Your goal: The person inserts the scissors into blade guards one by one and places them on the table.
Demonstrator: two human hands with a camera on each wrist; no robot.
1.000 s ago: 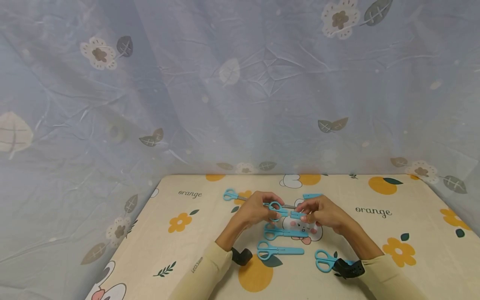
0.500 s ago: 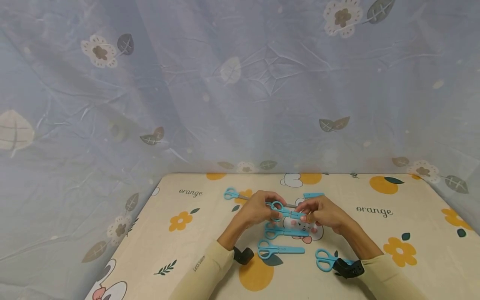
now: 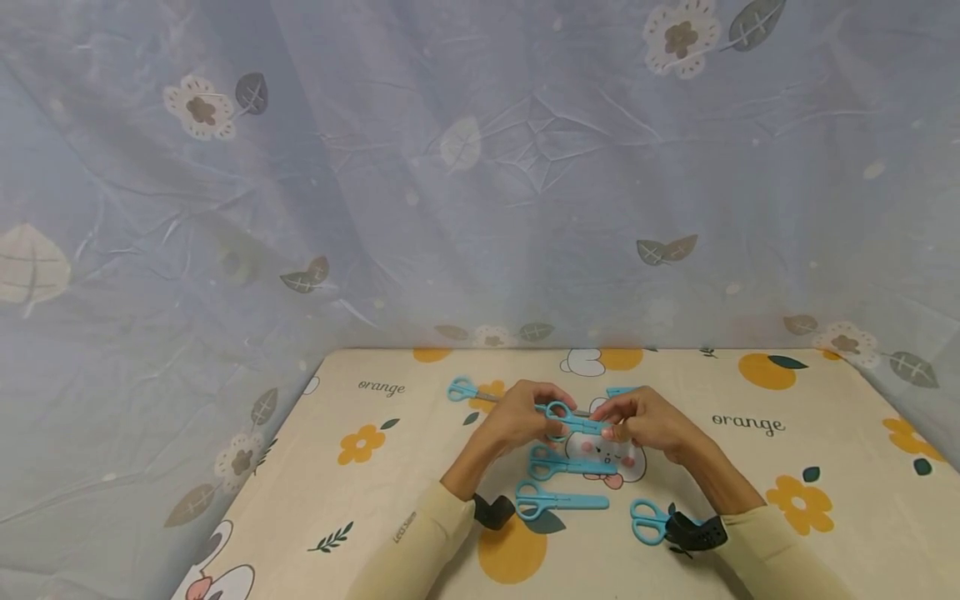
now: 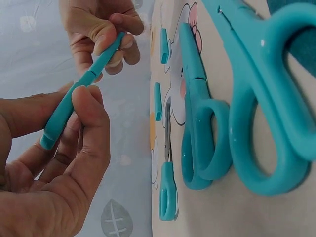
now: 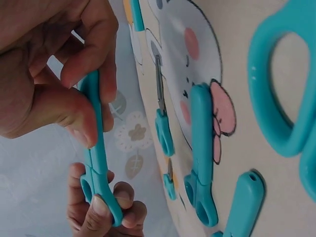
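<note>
Both hands raised just above the desk [image 3: 825, 433]: left hand [image 3: 517, 419] pinches the handle end of the held scissors [image 3: 573, 421], right hand [image 3: 648, 423] pinches the sheath on the blade end. Capped scissors on desk: three, at [image 3: 566, 463], [image 3: 558, 502], [image 3: 651, 522]. One uncapped pair [image 3: 467, 390] and one loose cap [image 3: 621, 390] lie behind the hands.

My scissors [image 3: 573, 421] were teal — the tablecloth [image 3: 825, 433] cream with orange fruit, the backdrop [image 3: 480, 167] pale blue, flowered.
</note>
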